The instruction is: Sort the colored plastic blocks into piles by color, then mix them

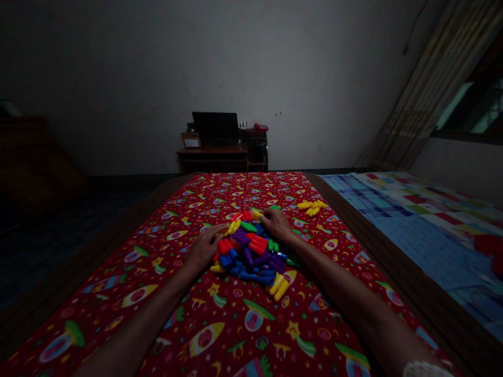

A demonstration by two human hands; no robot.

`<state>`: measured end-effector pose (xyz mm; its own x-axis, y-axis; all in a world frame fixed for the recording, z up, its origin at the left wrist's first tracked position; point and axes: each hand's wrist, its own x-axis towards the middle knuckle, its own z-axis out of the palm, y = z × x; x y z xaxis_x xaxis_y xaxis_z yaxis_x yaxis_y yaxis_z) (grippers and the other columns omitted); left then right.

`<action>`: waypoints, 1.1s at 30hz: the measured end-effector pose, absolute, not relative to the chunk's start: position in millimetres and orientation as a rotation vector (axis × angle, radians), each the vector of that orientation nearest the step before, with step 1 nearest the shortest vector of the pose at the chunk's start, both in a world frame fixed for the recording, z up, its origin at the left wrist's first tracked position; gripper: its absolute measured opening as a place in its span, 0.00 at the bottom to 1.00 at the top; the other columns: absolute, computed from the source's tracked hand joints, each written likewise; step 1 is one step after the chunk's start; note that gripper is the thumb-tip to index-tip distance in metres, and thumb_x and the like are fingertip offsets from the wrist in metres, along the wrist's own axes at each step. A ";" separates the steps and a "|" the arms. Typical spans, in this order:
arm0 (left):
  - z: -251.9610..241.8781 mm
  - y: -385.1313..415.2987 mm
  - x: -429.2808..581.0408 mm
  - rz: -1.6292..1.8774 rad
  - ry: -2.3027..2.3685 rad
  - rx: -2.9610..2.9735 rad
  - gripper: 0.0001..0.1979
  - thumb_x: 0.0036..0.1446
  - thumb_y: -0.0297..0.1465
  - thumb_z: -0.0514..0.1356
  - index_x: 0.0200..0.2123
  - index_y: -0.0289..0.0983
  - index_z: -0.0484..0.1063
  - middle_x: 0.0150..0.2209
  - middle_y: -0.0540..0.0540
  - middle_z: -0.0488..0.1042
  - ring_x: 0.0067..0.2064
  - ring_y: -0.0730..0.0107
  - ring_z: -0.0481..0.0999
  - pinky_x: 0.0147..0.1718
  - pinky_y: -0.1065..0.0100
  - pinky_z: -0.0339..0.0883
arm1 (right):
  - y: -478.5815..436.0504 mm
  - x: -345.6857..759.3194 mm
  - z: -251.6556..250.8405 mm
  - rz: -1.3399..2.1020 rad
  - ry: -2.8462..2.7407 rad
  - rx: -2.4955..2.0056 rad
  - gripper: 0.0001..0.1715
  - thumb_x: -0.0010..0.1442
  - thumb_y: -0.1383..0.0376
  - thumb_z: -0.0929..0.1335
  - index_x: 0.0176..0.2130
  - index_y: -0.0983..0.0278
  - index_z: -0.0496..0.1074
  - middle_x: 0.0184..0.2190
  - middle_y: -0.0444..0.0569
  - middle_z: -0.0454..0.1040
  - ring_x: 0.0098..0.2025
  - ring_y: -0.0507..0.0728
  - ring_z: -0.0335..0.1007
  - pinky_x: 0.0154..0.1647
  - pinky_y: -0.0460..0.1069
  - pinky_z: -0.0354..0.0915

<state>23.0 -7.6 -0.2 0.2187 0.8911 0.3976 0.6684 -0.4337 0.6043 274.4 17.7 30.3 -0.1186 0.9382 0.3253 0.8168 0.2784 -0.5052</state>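
A pile of plastic pieces in red, blue, purple, green and yellow (257, 245) lies on the red patterned cloth (204, 335). At the pile's left edge is my left hand (206, 245), its fingers bent against a yellow piece (234, 226). My right hand (276, 224) reaches over the far right side of the pile, with its fingertips closed on another yellow piece (257, 214). Apart from the pile, to the right and farther back, sits a small group of yellow pieces (312, 207).
Against the far wall stands a dark desk (214, 151) with a black monitor (216, 127), a box and a red telephone (260, 127). A bed with a checked blue cover (377, 220) is on the right, below a curtain (420, 89).
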 end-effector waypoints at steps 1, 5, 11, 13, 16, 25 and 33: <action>-1.5 -6.4 22.2 1.064 1.471 2.189 0.20 0.55 0.39 0.51 0.45 0.42 0.76 0.50 0.43 0.76 0.52 0.56 0.73 0.54 0.53 0.65 | 19.9 283.3 32.4 0.229 -1.928 -1.550 0.13 0.62 0.64 0.64 0.35 0.66 0.77 0.31 0.49 0.77 0.32 0.53 0.70 0.31 0.45 0.57; -4.9 -3.3 18.9 1.117 1.536 2.160 0.19 0.51 0.40 0.56 0.44 0.40 0.76 0.47 0.41 0.75 0.49 0.54 0.73 0.50 0.54 0.69 | 26.8 337.2 48.4 0.077 -1.676 -1.631 0.16 0.63 0.62 0.63 0.40 0.67 0.77 0.35 0.51 0.78 0.36 0.56 0.72 0.37 0.47 0.61; -6.8 -2.6 18.5 1.098 1.629 2.014 0.23 0.48 0.41 0.58 0.46 0.38 0.75 0.45 0.41 0.75 0.46 0.54 0.75 0.47 0.56 0.70 | 22.0 420.3 53.3 -0.063 -1.310 -2.000 0.20 0.62 0.64 0.61 0.43 0.70 0.79 0.41 0.60 0.79 0.41 0.60 0.75 0.40 0.49 0.63; -7.9 -1.6 18.8 1.133 1.651 1.942 0.23 0.46 0.41 0.60 0.46 0.38 0.75 0.46 0.42 0.76 0.45 0.55 0.76 0.46 0.57 0.71 | 18.6 434.9 44.6 -0.002 -1.280 -2.121 0.20 0.60 0.65 0.62 0.43 0.70 0.79 0.40 0.62 0.79 0.42 0.62 0.75 0.39 0.49 0.64; -7.2 -1.4 18.8 1.209 1.655 1.827 0.24 0.44 0.40 0.63 0.46 0.38 0.74 0.44 0.43 0.78 0.44 0.57 0.77 0.46 0.57 0.71 | 16.4 444.6 32.4 0.102 -1.299 -2.222 0.20 0.57 0.67 0.62 0.40 0.70 0.80 0.36 0.62 0.79 0.39 0.63 0.75 0.36 0.50 0.64; 2.9 -12.5 23.3 1.429 1.507 1.555 0.25 0.49 0.42 0.62 0.49 0.38 0.72 0.46 0.42 0.78 0.43 0.59 0.78 0.42 0.60 0.74 | 22.4 383.9 63.6 -0.045 -1.602 -1.769 0.19 0.61 0.66 0.61 0.44 0.67 0.78 0.42 0.57 0.79 0.44 0.60 0.75 0.46 0.51 0.65; 6.8 -15.0 30.9 0.988 1.381 2.113 0.24 0.56 0.44 0.53 0.52 0.40 0.73 0.53 0.43 0.75 0.52 0.55 0.75 0.53 0.56 0.68 | -9.1 259.6 41.7 0.380 -2.383 -0.969 0.27 0.65 0.63 0.62 0.62 0.62 0.63 0.60 0.57 0.66 0.63 0.61 0.59 0.61 0.56 0.57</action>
